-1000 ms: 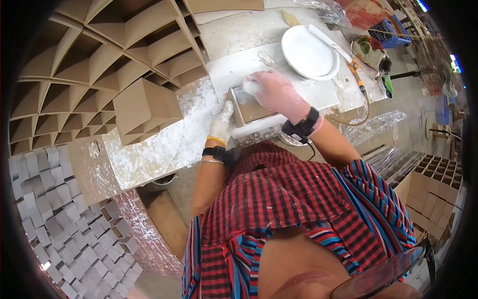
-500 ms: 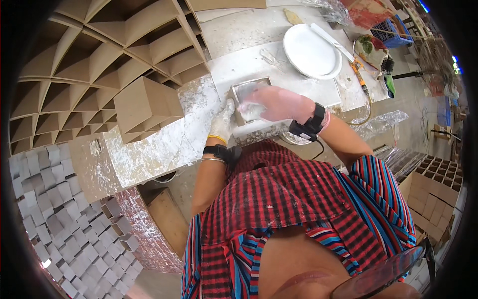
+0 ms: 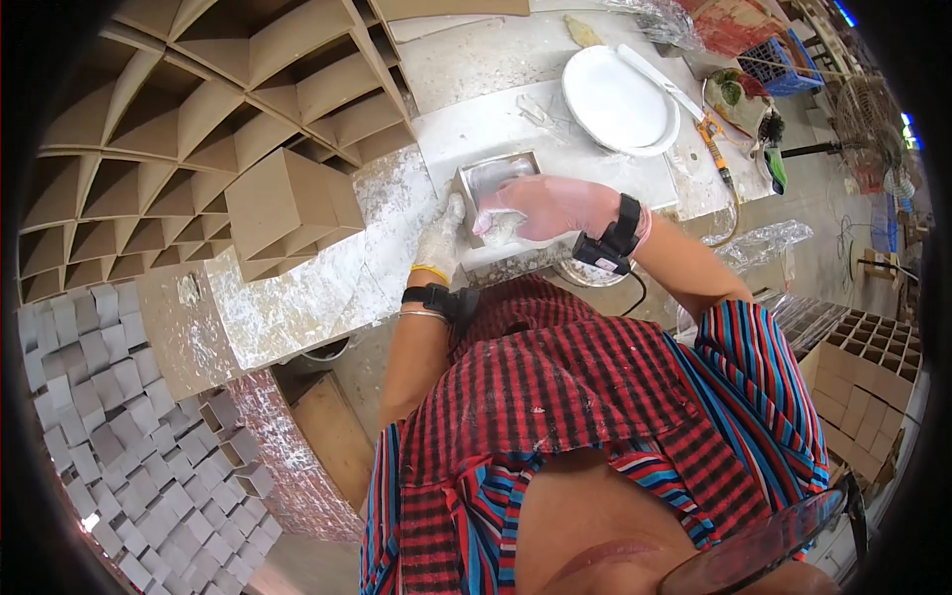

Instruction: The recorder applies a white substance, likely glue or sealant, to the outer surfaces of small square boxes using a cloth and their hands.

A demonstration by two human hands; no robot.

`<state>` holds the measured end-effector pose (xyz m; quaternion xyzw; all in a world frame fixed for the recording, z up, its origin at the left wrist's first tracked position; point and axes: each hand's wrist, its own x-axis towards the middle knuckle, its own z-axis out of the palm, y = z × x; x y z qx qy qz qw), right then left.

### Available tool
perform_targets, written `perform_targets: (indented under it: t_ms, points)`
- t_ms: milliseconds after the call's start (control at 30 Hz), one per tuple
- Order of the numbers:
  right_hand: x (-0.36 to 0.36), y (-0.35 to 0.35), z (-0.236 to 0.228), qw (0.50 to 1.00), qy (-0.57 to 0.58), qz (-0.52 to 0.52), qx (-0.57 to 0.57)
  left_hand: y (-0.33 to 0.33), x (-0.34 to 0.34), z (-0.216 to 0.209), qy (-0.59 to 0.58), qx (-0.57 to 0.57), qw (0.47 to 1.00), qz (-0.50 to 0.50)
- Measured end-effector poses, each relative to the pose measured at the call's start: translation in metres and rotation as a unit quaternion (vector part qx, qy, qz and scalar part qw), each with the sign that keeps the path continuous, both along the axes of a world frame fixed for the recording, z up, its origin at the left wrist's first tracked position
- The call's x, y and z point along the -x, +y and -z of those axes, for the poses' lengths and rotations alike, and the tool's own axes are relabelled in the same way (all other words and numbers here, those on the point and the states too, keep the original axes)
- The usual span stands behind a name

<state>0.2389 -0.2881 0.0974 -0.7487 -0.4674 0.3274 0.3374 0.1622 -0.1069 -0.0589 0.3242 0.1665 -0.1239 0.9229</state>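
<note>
A small open box, its inside whitish, sits on a white sheet at the front of the worktable. My left hand, in a white-smeared glove, grips the box's left side. Over the box's opening is my right hand, in a thin pinkish glove, its fingers curled down into the near part. Something white and crumpled-looking shows under those fingers; whether it is a cloth or a smear on the glove I cannot tell. Right of the box, farther back, lies a round white tray with a white strip along its rim.
Stacked tan board boxes stand close on the left. An orange-handled air gun with a hose lies at the right, near a green-handled brush. Clear plastic film hangs beyond the table edge. Many grey-white boxes fill the lower left.
My right hand has shifted slightly within the box's opening, its fingers now more curled toward the near side. My left hand has stayed at the box's side.
</note>
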Motion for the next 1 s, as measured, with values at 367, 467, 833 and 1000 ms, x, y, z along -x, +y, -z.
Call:
perform_targets:
  t_ms: [367, 467, 833, 1000]
  points:
    - [-0.019, -0.028, -0.018, 0.946, -0.221, -0.045, 0.234, 0.001, 0.0, -0.008, 0.04, -0.053, 0.998, 0.005]
    - [-0.008, -0.034, -0.012, 0.969, -0.235, 0.006, 0.076, -0.001, 0.0, -0.017, 0.036, -0.055, 0.998, 0.017]
    - [-0.017, -0.008, -0.032, 0.873, -0.38, -0.109, 0.284, 0.0, 0.001, -0.02, 0.019, -0.068, 0.997, 0.02]
    - [-0.006, -0.012, -0.017, 0.87, -0.327, -0.155, 0.335, -0.004, 0.0, -0.024, 0.022, -0.038, 0.999, 0.002]
